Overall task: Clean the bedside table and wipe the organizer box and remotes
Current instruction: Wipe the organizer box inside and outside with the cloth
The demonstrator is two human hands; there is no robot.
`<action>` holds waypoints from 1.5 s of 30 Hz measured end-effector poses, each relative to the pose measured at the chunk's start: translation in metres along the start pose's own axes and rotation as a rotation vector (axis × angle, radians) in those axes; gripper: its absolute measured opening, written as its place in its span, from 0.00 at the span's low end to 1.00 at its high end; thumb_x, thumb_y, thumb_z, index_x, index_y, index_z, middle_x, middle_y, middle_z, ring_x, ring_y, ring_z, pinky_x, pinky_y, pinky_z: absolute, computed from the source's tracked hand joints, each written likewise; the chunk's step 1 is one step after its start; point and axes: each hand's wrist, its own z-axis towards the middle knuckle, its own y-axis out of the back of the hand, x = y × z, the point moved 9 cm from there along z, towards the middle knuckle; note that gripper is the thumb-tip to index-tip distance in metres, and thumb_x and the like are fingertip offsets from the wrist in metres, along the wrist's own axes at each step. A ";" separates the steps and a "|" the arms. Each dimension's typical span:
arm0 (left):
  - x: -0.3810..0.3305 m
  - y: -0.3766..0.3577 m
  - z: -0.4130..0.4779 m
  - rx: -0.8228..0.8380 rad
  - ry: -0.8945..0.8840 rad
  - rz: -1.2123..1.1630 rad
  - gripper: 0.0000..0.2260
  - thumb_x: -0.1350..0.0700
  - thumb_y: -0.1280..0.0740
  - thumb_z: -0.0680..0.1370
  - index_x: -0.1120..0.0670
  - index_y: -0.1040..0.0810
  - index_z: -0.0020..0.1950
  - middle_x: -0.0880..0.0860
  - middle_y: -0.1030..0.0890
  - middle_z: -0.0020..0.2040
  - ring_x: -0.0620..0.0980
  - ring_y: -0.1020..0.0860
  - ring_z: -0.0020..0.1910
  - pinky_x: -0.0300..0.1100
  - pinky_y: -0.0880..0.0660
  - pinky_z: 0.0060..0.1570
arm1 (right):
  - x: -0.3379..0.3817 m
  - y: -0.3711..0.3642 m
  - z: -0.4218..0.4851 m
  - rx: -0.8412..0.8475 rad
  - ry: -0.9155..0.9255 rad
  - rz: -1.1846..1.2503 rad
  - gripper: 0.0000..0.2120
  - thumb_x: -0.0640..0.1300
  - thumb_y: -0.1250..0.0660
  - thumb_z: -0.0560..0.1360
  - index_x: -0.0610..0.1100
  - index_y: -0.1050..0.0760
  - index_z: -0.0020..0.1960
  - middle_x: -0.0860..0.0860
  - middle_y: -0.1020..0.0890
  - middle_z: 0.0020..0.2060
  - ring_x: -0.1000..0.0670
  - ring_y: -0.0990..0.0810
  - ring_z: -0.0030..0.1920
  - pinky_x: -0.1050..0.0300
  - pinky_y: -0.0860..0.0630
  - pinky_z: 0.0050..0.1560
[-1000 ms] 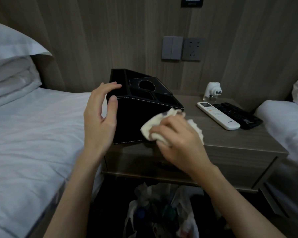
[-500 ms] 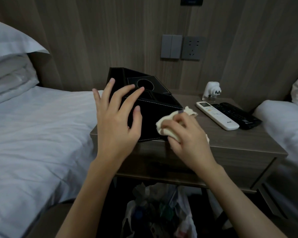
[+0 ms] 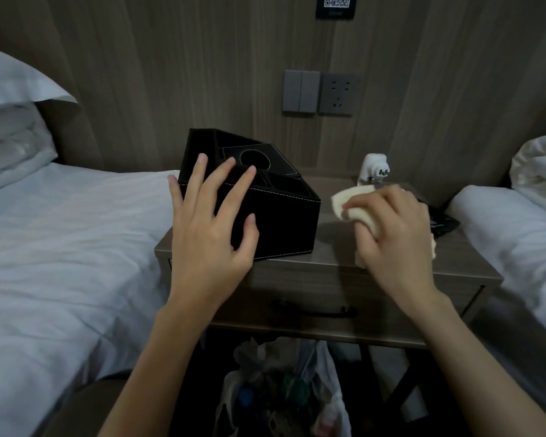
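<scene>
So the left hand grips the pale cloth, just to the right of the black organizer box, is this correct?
Not quite: the right hand grips the pale cloth, just to the right of the black organizer box. The left hand is open and holds nothing. The head view shows it.

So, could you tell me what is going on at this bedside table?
A person is cleaning the bedside table. Their left hand, fingers spread, is at the black organizer box on the table's left end. Their right hand grips a cream cloth over the tabletop right of the box; past it only the end of a black remote shows.
</scene>
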 end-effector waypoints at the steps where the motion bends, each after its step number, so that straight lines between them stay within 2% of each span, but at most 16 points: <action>1: 0.000 -0.001 0.000 -0.001 -0.002 0.004 0.23 0.58 0.35 0.76 0.54 0.30 0.72 0.54 0.32 0.73 0.56 0.45 0.77 0.54 0.59 0.76 | -0.010 -0.009 0.000 0.059 -0.044 -0.018 0.13 0.43 0.39 0.72 0.46 0.21 0.53 0.49 0.24 0.47 0.47 0.28 0.51 0.56 0.41 0.49; 5: 0.000 -0.003 -0.002 0.002 -0.014 0.039 0.24 0.58 0.34 0.76 0.54 0.29 0.72 0.55 0.33 0.73 0.57 0.45 0.77 0.56 0.58 0.75 | -0.029 -0.051 -0.012 0.356 -0.137 -0.211 0.17 0.55 0.42 0.78 0.57 0.25 0.65 0.55 0.22 0.59 0.46 0.31 0.61 0.47 0.42 0.57; 8: 0.001 -0.004 -0.002 0.004 -0.019 0.059 0.24 0.58 0.34 0.75 0.53 0.30 0.72 0.55 0.34 0.74 0.57 0.46 0.77 0.57 0.58 0.75 | -0.022 -0.047 -0.008 0.291 -0.130 -0.272 0.17 0.59 0.46 0.79 0.60 0.23 0.61 0.58 0.22 0.61 0.46 0.32 0.61 0.46 0.44 0.59; 11: 0.001 -0.006 -0.003 -0.002 -0.020 0.077 0.25 0.58 0.33 0.75 0.53 0.31 0.73 0.56 0.36 0.75 0.57 0.47 0.78 0.58 0.58 0.75 | -0.002 -0.029 0.008 0.182 -0.035 -0.070 0.16 0.50 0.38 0.78 0.59 0.27 0.66 0.58 0.26 0.65 0.51 0.34 0.63 0.50 0.41 0.59; 13: 0.002 -0.006 -0.003 -0.013 -0.019 0.094 0.25 0.58 0.33 0.76 0.53 0.31 0.73 0.56 0.36 0.75 0.58 0.48 0.78 0.59 0.57 0.75 | 0.014 -0.031 0.019 0.260 0.050 0.119 0.23 0.47 0.35 0.76 0.58 0.31 0.70 0.59 0.30 0.68 0.53 0.35 0.66 0.53 0.39 0.63; 15: 0.002 -0.009 -0.004 -0.011 -0.025 0.119 0.26 0.55 0.32 0.76 0.53 0.32 0.74 0.57 0.37 0.76 0.59 0.48 0.78 0.59 0.57 0.75 | 0.026 -0.046 0.027 0.386 0.122 0.217 0.24 0.48 0.34 0.75 0.56 0.31 0.70 0.58 0.31 0.70 0.52 0.35 0.68 0.52 0.38 0.68; 18: 0.004 -0.013 -0.009 0.022 -0.040 0.181 0.30 0.50 0.31 0.76 0.53 0.35 0.75 0.59 0.41 0.77 0.58 0.52 0.78 0.59 0.59 0.75 | 0.029 -0.069 0.031 0.528 0.108 0.316 0.20 0.48 0.31 0.76 0.49 0.26 0.67 0.56 0.26 0.66 0.53 0.34 0.70 0.53 0.37 0.71; 22: 0.010 -0.017 -0.014 0.073 -0.081 0.321 0.35 0.48 0.29 0.75 0.51 0.42 0.78 0.58 0.46 0.78 0.56 0.55 0.78 0.59 0.60 0.74 | 0.033 -0.066 0.034 0.472 0.102 0.404 0.11 0.44 0.30 0.75 0.44 0.21 0.56 0.52 0.21 0.58 0.57 0.32 0.69 0.57 0.38 0.72; 26: 0.025 -0.012 -0.015 0.105 -0.040 0.260 0.37 0.49 0.29 0.74 0.51 0.43 0.78 0.57 0.50 0.79 0.56 0.55 0.78 0.58 0.57 0.74 | 0.048 -0.071 0.033 0.457 0.101 0.400 0.10 0.46 0.29 0.74 0.44 0.20 0.53 0.50 0.18 0.54 0.51 0.27 0.66 0.51 0.43 0.75; 28: 0.041 -0.008 -0.016 0.132 -0.001 0.184 0.37 0.52 0.28 0.74 0.52 0.43 0.78 0.58 0.51 0.79 0.57 0.55 0.78 0.58 0.52 0.74 | 0.063 -0.074 0.031 0.409 0.103 0.374 0.11 0.48 0.31 0.73 0.43 0.20 0.52 0.48 0.17 0.51 0.49 0.24 0.62 0.52 0.44 0.74; 31: 0.062 0.003 -0.019 0.164 0.101 0.072 0.36 0.54 0.30 0.76 0.50 0.46 0.79 0.55 0.53 0.80 0.55 0.54 0.78 0.53 0.34 0.68 | 0.092 -0.077 0.028 0.351 0.099 0.316 0.12 0.49 0.31 0.73 0.45 0.20 0.54 0.51 0.17 0.48 0.50 0.25 0.58 0.57 0.43 0.71; 34: 0.078 0.013 -0.016 0.212 0.246 -0.059 0.32 0.49 0.37 0.80 0.42 0.51 0.78 0.43 0.59 0.79 0.46 0.56 0.78 0.43 0.29 0.58 | 0.121 -0.083 0.029 0.292 0.067 0.200 0.10 0.48 0.31 0.75 0.45 0.20 0.54 0.52 0.17 0.44 0.51 0.26 0.52 0.57 0.34 0.56; 37: 0.098 0.014 -0.010 0.240 0.397 -0.164 0.26 0.44 0.45 0.81 0.35 0.53 0.76 0.35 0.60 0.77 0.47 0.47 0.78 0.51 0.24 0.59 | 0.149 -0.094 0.034 0.297 0.074 0.120 0.09 0.48 0.33 0.76 0.44 0.20 0.52 0.51 0.18 0.41 0.50 0.29 0.49 0.54 0.34 0.52; 40: 0.105 0.012 -0.005 0.246 0.510 -0.236 0.25 0.43 0.46 0.82 0.39 0.51 0.78 0.38 0.57 0.78 0.35 0.49 0.73 0.45 0.32 0.65 | 0.151 -0.103 0.043 0.429 0.116 0.187 0.13 0.52 0.39 0.80 0.48 0.21 0.58 0.52 0.18 0.47 0.53 0.31 0.51 0.54 0.31 0.56; 43: 0.091 0.005 -0.006 0.273 0.604 -0.364 0.28 0.44 0.43 0.81 0.43 0.52 0.79 0.47 0.56 0.80 0.38 0.52 0.75 0.39 0.47 0.71 | 0.133 -0.107 0.052 0.625 0.195 0.322 0.17 0.56 0.43 0.80 0.52 0.22 0.61 0.54 0.22 0.62 0.54 0.32 0.61 0.54 0.33 0.63; 45: 0.073 0.001 -0.010 0.255 0.644 -0.471 0.29 0.45 0.40 0.80 0.39 0.50 0.78 0.48 0.56 0.80 0.37 0.53 0.74 0.37 0.49 0.70 | 0.113 -0.104 0.060 0.640 0.215 0.339 0.16 0.56 0.42 0.80 0.52 0.21 0.60 0.54 0.24 0.64 0.54 0.33 0.65 0.51 0.33 0.66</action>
